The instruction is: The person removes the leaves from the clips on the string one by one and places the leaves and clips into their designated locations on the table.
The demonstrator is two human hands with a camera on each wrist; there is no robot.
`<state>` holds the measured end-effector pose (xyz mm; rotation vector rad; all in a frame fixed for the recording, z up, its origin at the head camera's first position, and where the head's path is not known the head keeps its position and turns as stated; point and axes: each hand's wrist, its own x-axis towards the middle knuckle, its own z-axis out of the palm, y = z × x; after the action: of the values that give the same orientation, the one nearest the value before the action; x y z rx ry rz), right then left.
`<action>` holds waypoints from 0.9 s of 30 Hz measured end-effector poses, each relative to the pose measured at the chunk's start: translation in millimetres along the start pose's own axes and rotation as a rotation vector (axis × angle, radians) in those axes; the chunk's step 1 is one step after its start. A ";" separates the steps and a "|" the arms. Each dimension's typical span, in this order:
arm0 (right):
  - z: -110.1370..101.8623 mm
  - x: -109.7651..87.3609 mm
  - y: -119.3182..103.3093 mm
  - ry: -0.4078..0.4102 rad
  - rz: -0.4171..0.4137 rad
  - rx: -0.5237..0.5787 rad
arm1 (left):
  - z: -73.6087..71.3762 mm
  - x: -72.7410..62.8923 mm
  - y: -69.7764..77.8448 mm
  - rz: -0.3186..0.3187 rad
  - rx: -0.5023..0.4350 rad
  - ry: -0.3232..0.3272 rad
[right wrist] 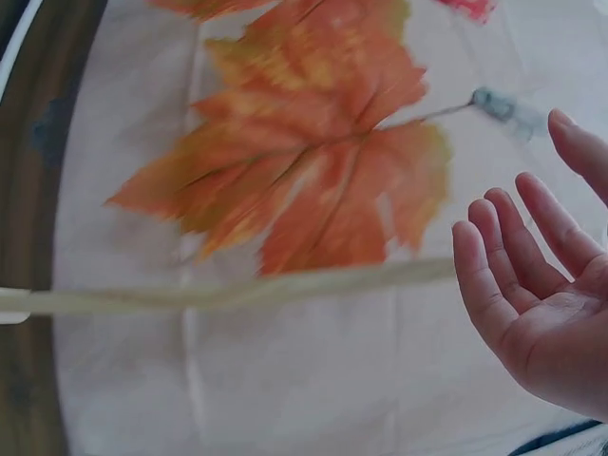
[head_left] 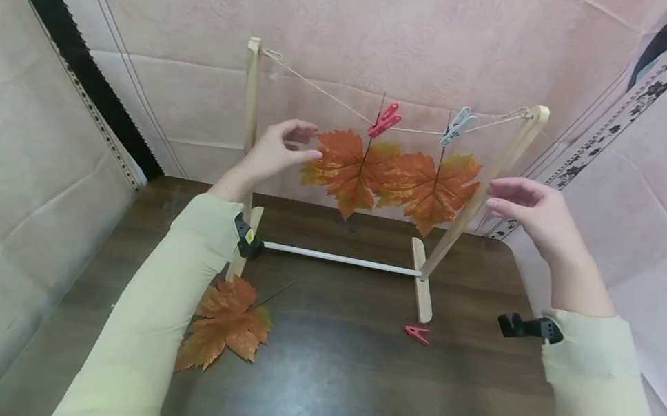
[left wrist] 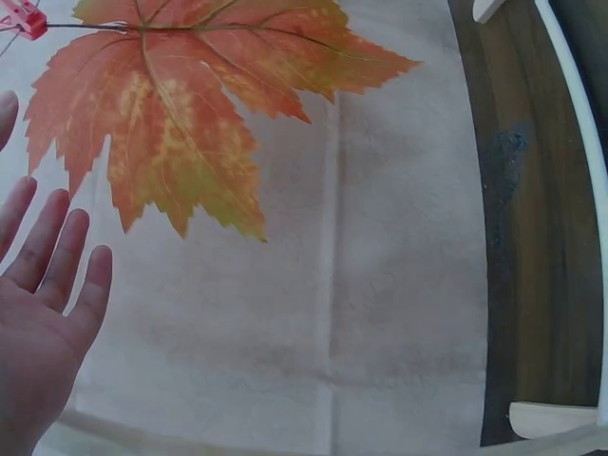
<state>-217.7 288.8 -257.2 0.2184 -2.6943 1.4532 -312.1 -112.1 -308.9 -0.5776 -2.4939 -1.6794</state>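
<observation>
Two orange artificial maple leaves hang from a string (head_left: 334, 99) tied between two wooden posts. A red clothespin (head_left: 385, 121) holds the left leaf (head_left: 347, 168) by its stem, and a light blue clothespin (head_left: 458, 126) holds the right leaf (head_left: 436, 189). Just left of the left leaf is my left hand (head_left: 278, 149), fingers loosely bent, with nothing in it; the left wrist view shows its fingers (left wrist: 57, 247) apart. Beside the right post (head_left: 493, 179), my right hand (head_left: 527, 204) is raised, relaxed and holding nothing. Its palm (right wrist: 560, 323) shows in the right wrist view.
A third maple leaf (head_left: 228, 323) lies on the dark wooden table (head_left: 311, 386), partly behind the left forearm. A red clothespin (head_left: 417, 334) lies near the stand's right foot (head_left: 422, 285). A white rod (head_left: 340, 258) joins the feet. Pale cloth (head_left: 356, 23) surrounds the table.
</observation>
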 end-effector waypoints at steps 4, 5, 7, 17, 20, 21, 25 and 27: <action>4.4 6.8 -27.9 -0.009 -0.051 -0.013 | 2.0 7.6 7.6 -0.010 0.008 -0.019; 5.6 8.9 -35.3 -0.013 -0.063 -0.003 | 2.7 9.3 9.3 -0.012 0.010 -0.025; 8.3 14.2 -49.8 -0.019 -0.089 0.022 | 4.1 12.6 12.9 -0.013 0.017 -0.033; 26.0 45.6 -106.7 -0.087 -0.135 0.034 | 12.5 32.3 28.2 0.005 0.064 -0.128; 32.9 56.6 -116.4 -0.115 -0.137 -0.002 | 16.1 37.7 32.6 0.014 0.074 -0.156; 35.4 60.4 -119.2 -0.124 -0.143 -0.005 | 17.8 39.4 34.1 0.020 0.080 -0.166; 44.8 73.9 -127.4 -0.167 -0.154 -0.056 | 26.2 44.5 38.8 0.046 0.078 -0.213; 49.2 79.2 -130.2 -0.187 -0.157 -0.082 | 30.3 45.9 41.3 0.050 0.081 -0.236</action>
<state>-275.0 170.0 -166.4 0.5738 -2.7977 1.3371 -335.9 -59.0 -272.2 -0.8686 -2.6653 -1.5673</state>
